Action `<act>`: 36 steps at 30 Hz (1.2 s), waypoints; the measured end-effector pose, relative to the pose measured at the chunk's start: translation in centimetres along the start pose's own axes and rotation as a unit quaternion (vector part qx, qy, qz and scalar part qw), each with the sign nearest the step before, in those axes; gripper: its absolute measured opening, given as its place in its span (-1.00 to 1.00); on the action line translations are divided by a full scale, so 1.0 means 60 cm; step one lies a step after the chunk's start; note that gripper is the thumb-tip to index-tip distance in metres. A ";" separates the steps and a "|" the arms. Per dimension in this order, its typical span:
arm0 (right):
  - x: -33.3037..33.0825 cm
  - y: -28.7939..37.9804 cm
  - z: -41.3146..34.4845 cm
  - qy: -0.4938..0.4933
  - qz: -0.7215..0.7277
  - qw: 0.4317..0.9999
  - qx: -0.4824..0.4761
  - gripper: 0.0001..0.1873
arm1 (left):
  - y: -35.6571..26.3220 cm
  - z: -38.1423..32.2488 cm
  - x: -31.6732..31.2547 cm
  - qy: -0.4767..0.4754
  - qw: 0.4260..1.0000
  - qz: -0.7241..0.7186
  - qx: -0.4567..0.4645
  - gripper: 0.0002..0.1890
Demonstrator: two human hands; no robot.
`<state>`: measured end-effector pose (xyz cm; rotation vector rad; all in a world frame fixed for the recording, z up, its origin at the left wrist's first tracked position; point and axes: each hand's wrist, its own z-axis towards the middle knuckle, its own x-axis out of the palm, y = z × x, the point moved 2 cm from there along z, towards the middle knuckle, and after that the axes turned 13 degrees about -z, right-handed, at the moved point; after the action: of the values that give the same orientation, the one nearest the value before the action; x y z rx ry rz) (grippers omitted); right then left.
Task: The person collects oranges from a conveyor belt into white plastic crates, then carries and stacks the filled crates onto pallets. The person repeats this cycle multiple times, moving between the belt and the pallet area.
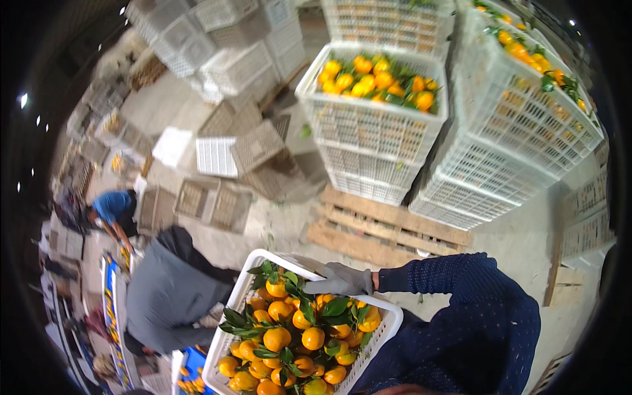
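Note:
A white plastic crate [392, 316] full of orange citrus fruit [277, 339] with green leaves stands tilted in the view at bottom centre. My right hand [343, 280], in a grey glove, grips the crate's far rim, its thumb lying over the inner side by the leaves. The arm reaches in from the right in a dark navy knitted sleeve [439, 276]. My left hand is out of view, and the crate's near end is cut off by the lower edge of the picture.
Stacked crates of fruit [370, 123] stand on a wooden pallet [375, 227] ahead, with another stack [498, 163] to the right. Empty crates [212, 202] lie on the floor. A person in grey [168, 296] bends close by on the left, near a fruit conveyor [116, 326]. Another person [113, 207] stoops farther off.

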<state>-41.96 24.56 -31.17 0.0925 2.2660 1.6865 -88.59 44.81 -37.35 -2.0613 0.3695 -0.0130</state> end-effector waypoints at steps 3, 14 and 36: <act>-0.155 0.078 -0.073 -0.034 -0.019 0.996 0.076 -0.06 | -0.187 0.020 0.091 0.092 0.989 0.085 0.075 -0.48; -0.639 0.267 -0.254 -0.440 0.253 0.853 -0.124 -0.56 | -0.811 0.182 0.820 0.427 0.858 0.079 0.274 -0.60; -0.971 0.234 -0.304 -0.713 0.209 0.662 0.097 -0.30 | -1.115 0.220 1.629 0.633 0.685 0.285 0.222 -0.53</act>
<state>6.18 -1.80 -0.97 1.4773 1.0994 0.7670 23.76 60.37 -0.82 -1.0589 1.6495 -1.0801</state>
